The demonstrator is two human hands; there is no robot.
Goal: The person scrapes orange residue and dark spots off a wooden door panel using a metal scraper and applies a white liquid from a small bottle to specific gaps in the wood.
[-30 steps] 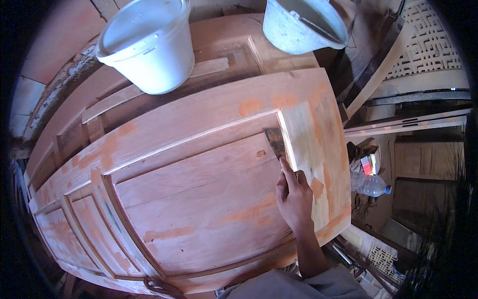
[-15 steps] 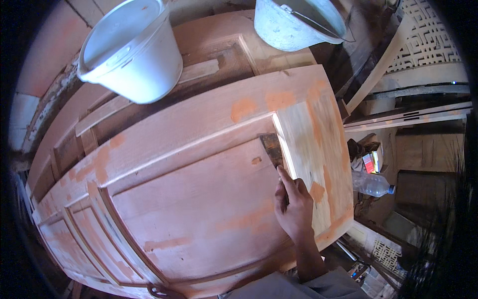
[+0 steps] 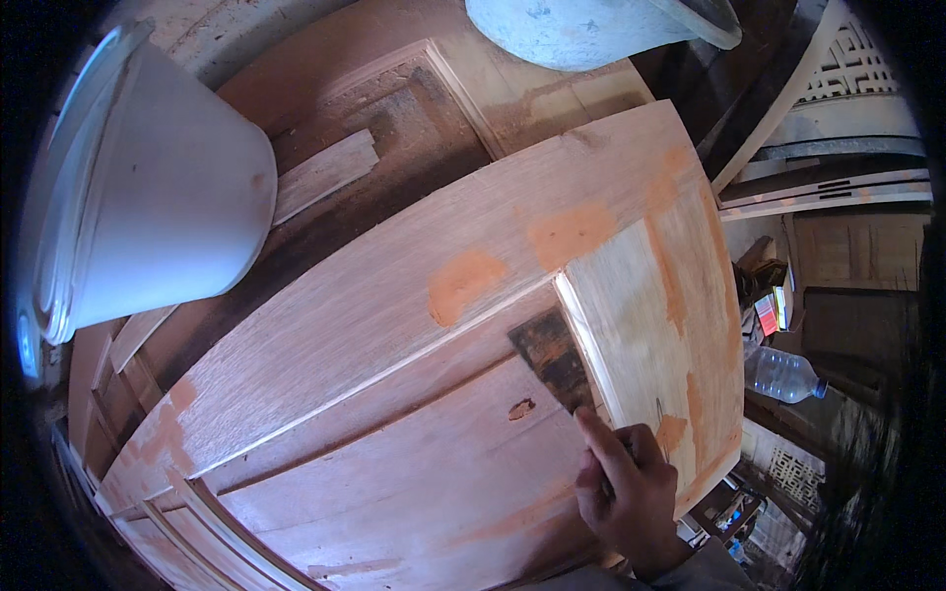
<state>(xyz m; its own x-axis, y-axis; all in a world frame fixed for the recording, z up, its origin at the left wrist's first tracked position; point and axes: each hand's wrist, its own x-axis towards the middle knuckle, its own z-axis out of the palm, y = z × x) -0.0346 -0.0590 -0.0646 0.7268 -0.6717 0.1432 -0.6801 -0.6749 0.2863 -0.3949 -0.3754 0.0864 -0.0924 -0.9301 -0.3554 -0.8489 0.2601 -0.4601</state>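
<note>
My right hand is closed around a putty knife, its index finger stretched along the tool toward the blade. The wide, dark-stained blade lies in the upper right corner of a recessed panel, beside the pale moulding. That panel belongs to a wooden door lying under my hand. Orange-brown filler patches mark its frame. A small dark-edged spot shows on the panel, left of the blade. My left hand is out of the picture.
A white bucket stands at the far left on another panelled door, near a loose wood strip. A pale blue-grey bucket sits at the far edge. Off to the right are a clear plastic bottle and wooden boards.
The view has come closer to the door's right end, and the white bucket looks larger and further left. The knife stays at the panel corner. A hand at the lower edge has left the picture.
</note>
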